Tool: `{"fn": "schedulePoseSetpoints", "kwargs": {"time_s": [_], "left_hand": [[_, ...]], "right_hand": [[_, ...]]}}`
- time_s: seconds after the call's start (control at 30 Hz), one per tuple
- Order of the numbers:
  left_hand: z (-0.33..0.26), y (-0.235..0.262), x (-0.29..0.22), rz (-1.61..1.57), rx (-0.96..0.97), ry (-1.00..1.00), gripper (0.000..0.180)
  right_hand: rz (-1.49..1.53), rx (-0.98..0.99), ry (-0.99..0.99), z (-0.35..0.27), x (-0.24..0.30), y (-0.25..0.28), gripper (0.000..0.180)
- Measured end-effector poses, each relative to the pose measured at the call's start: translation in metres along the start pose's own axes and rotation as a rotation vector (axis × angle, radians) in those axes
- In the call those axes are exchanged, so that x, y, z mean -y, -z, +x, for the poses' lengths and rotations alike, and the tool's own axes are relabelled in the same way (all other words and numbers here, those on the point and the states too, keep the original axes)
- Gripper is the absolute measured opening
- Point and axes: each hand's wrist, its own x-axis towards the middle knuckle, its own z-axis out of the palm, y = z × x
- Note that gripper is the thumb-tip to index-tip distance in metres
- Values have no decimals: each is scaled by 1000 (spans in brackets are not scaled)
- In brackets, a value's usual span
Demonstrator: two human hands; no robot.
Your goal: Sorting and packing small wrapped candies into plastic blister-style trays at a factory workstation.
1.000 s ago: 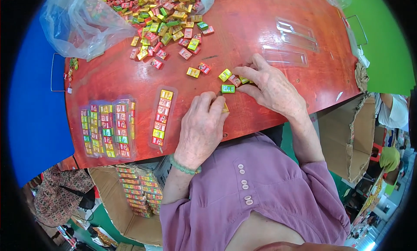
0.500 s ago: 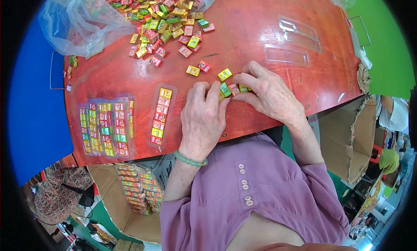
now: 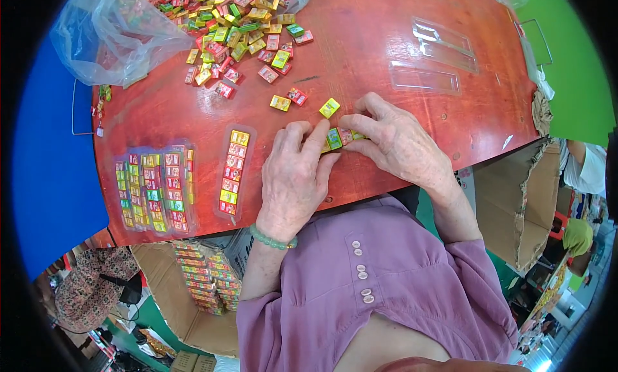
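Observation:
A short row of small printed boxes lies on the table between my hands, with a green box (image 3: 333, 139) beside a red one (image 3: 346, 136). My left hand (image 3: 291, 169) is closed at the row's left end, thumb and fingers pinching it. My right hand (image 3: 400, 143) is closed on the other end, and its fingers hide part of the row. Just beyond my fingertips lies a loose yellow box (image 3: 329, 108). To its left, a yellow-orange box (image 3: 280, 103) and a red box (image 3: 297, 96) touch each other.
A heap of boxes (image 3: 241, 34) spills from a clear plastic bag (image 3: 119, 40). One filled clear tray (image 3: 232, 172) and several grouped ones (image 3: 154, 190) lie left. Empty clear trays (image 3: 425, 80) lie far right. Cardboard cartons (image 3: 515, 204) stand below the table edge.
My hands have drawn closer together, and the boxes between them now sit in a straighter row. The view has shifted slightly.

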Motion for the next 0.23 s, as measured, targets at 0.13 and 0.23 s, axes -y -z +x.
{"fn": "schedulePoseSetpoints", "kwargs": {"time_s": [0.13,0.23], "left_hand": [[-5,-4,-2,37,9,-16,37],[-7,-7,-1,43,-11,-10,36]], "right_hand": [[-8,-8,40,2,-1,-3,29],[-17,-22,57,0,-2,-5,28]]}}
